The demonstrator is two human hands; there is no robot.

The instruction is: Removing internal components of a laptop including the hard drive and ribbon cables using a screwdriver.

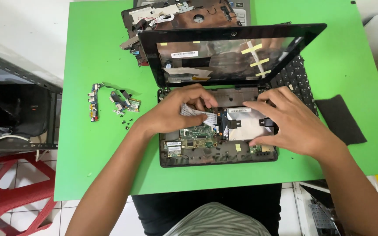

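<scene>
Small boards [114,101] lie loose left of the laptop base [218,158]; left hand [171,114] fingers curled together on ribbon cable [194,112] over mainboard [197,135]; right hand [292,122] fingers spread, clamped on drive [246,123]; best lift it level, cable held clear.

A laptop screen frame [230,50], black and rectangular, is tilted up at the middle of the green table; its panel is removed, and a white rectangular label [183,54] and yellow tape strips [251,48] are seen inside. Small white labels [173,146] are stuck on the opened base below, and another white label [239,111] sits on a silver drive.
</scene>
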